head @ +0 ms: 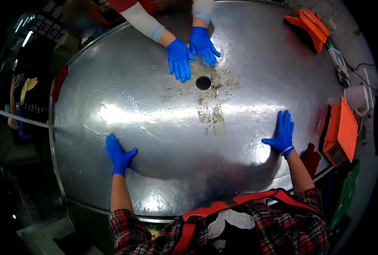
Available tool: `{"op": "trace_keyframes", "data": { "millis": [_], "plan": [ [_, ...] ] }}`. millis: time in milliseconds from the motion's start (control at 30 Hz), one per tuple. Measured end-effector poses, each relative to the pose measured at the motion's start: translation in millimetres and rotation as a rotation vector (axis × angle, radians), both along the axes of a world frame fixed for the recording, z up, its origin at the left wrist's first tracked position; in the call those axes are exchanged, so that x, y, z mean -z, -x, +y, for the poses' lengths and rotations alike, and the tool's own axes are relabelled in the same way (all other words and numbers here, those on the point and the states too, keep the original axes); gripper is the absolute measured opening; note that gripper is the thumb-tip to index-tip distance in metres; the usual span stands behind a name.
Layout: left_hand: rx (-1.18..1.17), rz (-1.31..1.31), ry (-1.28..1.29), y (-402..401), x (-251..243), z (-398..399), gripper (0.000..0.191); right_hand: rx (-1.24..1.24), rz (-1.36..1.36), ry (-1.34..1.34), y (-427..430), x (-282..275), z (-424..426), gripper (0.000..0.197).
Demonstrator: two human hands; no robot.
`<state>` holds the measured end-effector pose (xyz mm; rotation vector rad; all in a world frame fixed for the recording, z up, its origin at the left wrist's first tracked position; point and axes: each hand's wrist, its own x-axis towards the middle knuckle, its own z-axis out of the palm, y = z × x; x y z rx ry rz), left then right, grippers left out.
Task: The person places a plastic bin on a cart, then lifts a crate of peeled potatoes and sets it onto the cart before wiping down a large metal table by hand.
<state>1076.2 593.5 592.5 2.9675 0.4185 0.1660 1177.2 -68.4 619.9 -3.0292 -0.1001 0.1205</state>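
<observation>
My left hand (119, 156), in a blue glove, rests on the wet sheet-metal table top (182, 159) at the lower left, thumb spread and nothing held. On the right side of the table lies my right hand (281, 132), also in a blue glove with a pale band at the wrist; its palm is down and its thumb points left. Between and beyond my hands is a round dark hole (203, 83) in the metal, with brownish patches of residue (218, 118) around it and below it.
Across the table a person's two blue-gloved hands (192, 54) lie near the hole. Two orange scales (339, 137) stand at the right, with a pale pink container (356, 97) beside the nearer one. Red cloths (60, 83) lie at the left edge and near my right forearm.
</observation>
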Motion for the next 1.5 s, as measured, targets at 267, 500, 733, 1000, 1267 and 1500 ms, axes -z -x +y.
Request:
{"op": "trace_keyframes", "data": {
  "millis": [267, 500, 733, 1000, 1267, 1500],
  "plan": [
    [0.405, -0.115, 0.235, -158.8, -16.1, -162.9, 0.12, -0.317, -0.118, -0.242, -120.0, -7.1, 153.3, 0.117],
    [0.537, -0.09, 0.15, -221.1, -3.5, -277.8, 0.08, -0.475, -0.07, -0.172, -166.8, 3.6, 222.3, 0.087],
    [0.552, -0.144, 0.486, -179.4, -59.9, -241.2, 0.086, -0.674, 0.135, -0.467, -147.5, -49.2, 219.2, 0.081],
    [-0.136, -0.031, 0.022, 82.7, -31.5, 9.0, 0.116, -0.257, -0.038, -0.232, -31.2, -32.6, -23.9, 0.132],
    [-0.657, 0.31, -0.013, 169.0, -23.2, 13.8, 0.115, 0.197, 0.198, 0.035, 82.3, -24.3, -45.1, 0.143],
    [-0.018, 0.001, 0.001, 3.8, -9.5, -4.2, 0.122, -0.002, 0.019, -0.042, 27.1, -5.7, -20.3, 0.141]
  ]
}}
